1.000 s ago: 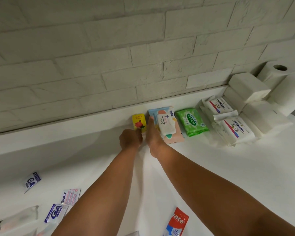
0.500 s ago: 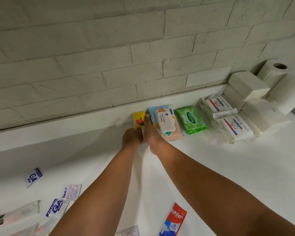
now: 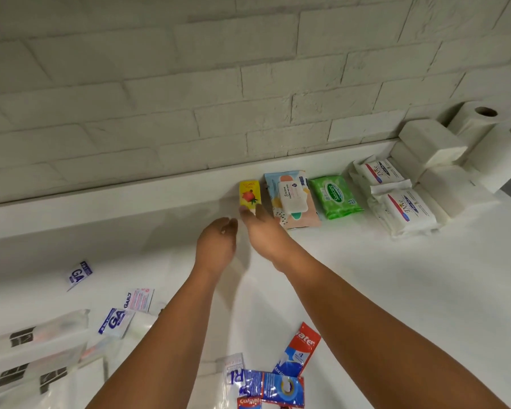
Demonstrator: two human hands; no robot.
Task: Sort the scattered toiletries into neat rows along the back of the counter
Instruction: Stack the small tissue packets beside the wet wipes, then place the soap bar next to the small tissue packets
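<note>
Counting the back row: 1 yellow box [image 3: 250, 196], then to its right 1 pastel wipes pack [image 3: 292, 199], 1 green wipes pack [image 3: 335, 196], 2 Dove packs [image 3: 379, 172] and 2 toilet rolls [image 3: 475, 125]. 3 blue sachets [image 3: 112, 323] are lying well left of the box, nearer me. White worktop [image 3: 396, 290] is running under a white brick wall [image 3: 189, 98] behind the box. Box is lying with its long axis pointing at the wall. Right hand [image 3: 263, 231] is reaching, fingers straight, tips at the box's near end, gripping nothing. Left hand [image 3: 216, 246] is hovering near-left of the box, loosely curled, empty.
</note>
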